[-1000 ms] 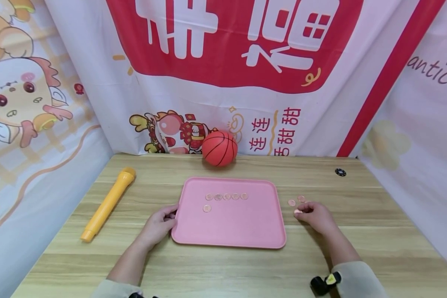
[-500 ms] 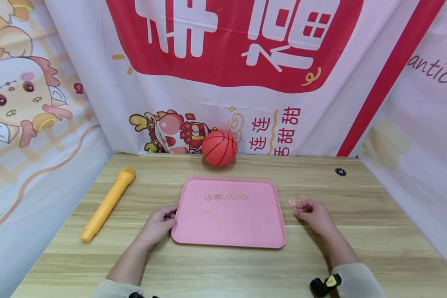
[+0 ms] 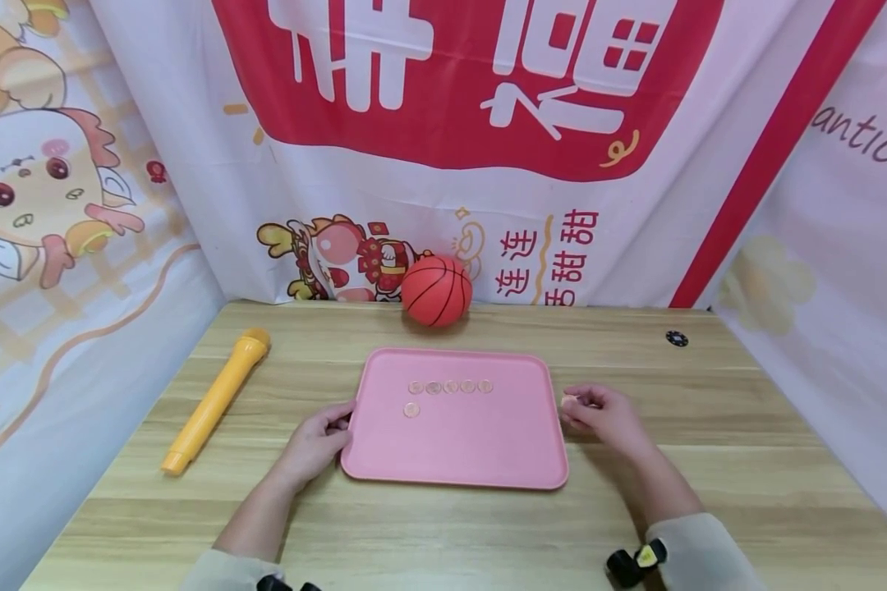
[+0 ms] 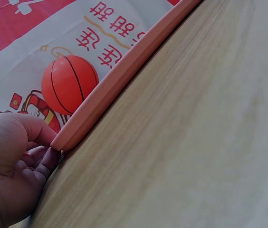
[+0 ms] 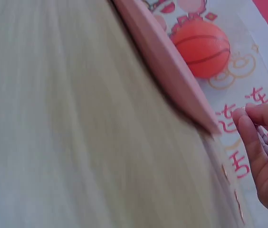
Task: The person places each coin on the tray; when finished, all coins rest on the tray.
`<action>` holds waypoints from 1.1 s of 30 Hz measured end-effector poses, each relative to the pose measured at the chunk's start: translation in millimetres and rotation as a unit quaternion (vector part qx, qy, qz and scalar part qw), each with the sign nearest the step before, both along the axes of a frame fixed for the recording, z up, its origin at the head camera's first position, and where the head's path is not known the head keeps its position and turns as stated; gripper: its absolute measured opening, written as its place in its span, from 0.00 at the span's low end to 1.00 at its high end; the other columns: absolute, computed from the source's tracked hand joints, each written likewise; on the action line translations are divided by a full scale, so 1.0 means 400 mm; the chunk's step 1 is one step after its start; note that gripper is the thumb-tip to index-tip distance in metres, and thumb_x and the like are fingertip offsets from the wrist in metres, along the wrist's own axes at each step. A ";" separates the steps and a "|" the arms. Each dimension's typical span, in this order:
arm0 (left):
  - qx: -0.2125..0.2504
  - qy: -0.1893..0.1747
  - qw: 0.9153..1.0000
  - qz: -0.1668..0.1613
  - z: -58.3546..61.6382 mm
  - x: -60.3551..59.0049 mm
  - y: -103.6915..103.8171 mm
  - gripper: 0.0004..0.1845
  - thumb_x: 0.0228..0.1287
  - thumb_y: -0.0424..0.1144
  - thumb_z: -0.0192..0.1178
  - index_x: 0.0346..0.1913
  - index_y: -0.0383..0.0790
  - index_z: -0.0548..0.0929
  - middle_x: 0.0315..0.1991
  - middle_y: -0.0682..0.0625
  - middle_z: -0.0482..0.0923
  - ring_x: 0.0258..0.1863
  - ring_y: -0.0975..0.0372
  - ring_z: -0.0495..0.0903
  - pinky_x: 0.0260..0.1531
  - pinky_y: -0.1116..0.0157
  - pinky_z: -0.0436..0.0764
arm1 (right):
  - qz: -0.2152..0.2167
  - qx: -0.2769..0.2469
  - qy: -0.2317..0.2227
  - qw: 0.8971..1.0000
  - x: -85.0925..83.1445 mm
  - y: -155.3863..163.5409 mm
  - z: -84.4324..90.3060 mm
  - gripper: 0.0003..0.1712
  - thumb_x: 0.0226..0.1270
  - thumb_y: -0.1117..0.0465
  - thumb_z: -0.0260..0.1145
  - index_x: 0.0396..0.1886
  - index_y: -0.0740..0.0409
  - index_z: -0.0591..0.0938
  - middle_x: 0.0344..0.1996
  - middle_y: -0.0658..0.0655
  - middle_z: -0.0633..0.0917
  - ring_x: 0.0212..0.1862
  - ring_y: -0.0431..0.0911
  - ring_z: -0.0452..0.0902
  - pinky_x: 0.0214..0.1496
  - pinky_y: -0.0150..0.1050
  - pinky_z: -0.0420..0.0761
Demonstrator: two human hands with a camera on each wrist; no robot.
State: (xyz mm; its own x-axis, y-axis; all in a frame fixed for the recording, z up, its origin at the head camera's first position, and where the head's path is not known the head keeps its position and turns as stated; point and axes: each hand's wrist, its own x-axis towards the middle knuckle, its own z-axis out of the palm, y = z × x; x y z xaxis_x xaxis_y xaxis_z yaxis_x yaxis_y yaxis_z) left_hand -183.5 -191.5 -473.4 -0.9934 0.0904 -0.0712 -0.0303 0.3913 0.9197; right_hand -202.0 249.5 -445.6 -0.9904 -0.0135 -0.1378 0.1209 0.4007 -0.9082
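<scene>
My left hand [image 3: 318, 443] grips the left edge of a pink tray [image 3: 458, 455]; in the left wrist view its fingers [image 4: 43, 135] pinch the tray's corner. On the tray, several copper-coloured coins [image 3: 451, 387] lie in a row, with a single coin [image 3: 411, 410] below the row's left end. My right hand [image 3: 606, 419] is just beyond the tray's right edge, a coin [image 3: 568, 400] pinched between thumb and forefinger. In the right wrist view, two coins [image 5: 239, 205] lie on the table below that hand; the hand hides them in the head view.
A small red basketball [image 3: 437, 290] rests behind the tray by the printed curtain [image 3: 613, 254]. A yellow toy microphone [image 3: 218, 402] lies at the left of the wooden table [image 3: 443, 533]. Near the back right corner is a round black-and-white chip [image 3: 677, 338].
My right hand has come up from the table with a coin and moved left to the tray's right edge. The left hand stays on the tray, and the coins there have not moved.
</scene>
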 end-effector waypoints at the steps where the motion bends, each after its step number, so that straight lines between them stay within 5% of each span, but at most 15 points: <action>1: -0.001 0.001 1.000 0.000 0.000 0.000 0.000 0.28 0.59 0.25 0.56 0.66 0.26 0.71 0.46 0.37 0.77 0.43 0.60 0.75 0.37 0.74 0.77 | 0.004 -0.005 0.001 1.000 -0.001 -0.010 0.002 0.25 0.67 0.61 0.65 0.60 0.70 0.76 0.37 0.54 0.82 0.36 0.35 0.80 0.41 0.29 0.83; 13: -0.002 0.004 1.000 0.000 0.003 -0.004 0.001 0.29 0.58 0.24 0.56 0.65 0.26 0.71 0.45 0.37 0.78 0.43 0.60 0.75 0.37 0.74 0.77 | 0.006 -0.128 -0.010 0.992 -0.023 -0.139 0.006 0.29 0.56 0.72 0.68 0.59 0.72 0.74 0.36 0.49 0.79 0.40 0.39 0.75 0.42 0.28 0.81; 22: 0.007 0.000 1.000 0.002 0.003 -0.003 0.002 0.28 0.58 0.24 0.56 0.65 0.25 0.71 0.44 0.37 0.77 0.41 0.62 0.74 0.37 0.75 0.77 | 0.075 -0.062 0.023 0.995 -0.048 -0.207 -0.009 0.27 0.57 0.68 0.70 0.57 0.71 0.76 0.41 0.59 0.84 0.39 0.36 0.78 0.43 0.29 0.82; 33: 0.003 -0.002 1.000 0.003 0.004 -0.002 0.001 0.29 0.58 0.24 0.56 0.65 0.25 0.71 0.45 0.37 0.77 0.41 0.61 0.74 0.38 0.75 0.77 | 0.088 -0.083 -0.004 0.993 -0.063 -0.330 -0.020 0.22 0.57 0.69 0.70 0.52 0.69 0.78 0.33 0.53 0.83 0.29 0.38 0.76 0.33 0.31 0.79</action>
State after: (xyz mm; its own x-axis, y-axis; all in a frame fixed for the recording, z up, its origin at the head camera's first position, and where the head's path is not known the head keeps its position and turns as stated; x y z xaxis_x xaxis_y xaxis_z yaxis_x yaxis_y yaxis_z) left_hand -184.5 -191.0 -471.7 -0.9936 0.0850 -0.0749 -0.0366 0.3851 0.9221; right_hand -227.2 117.5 -453.8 -0.9696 -0.2089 -0.1271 0.0701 0.2603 -0.9630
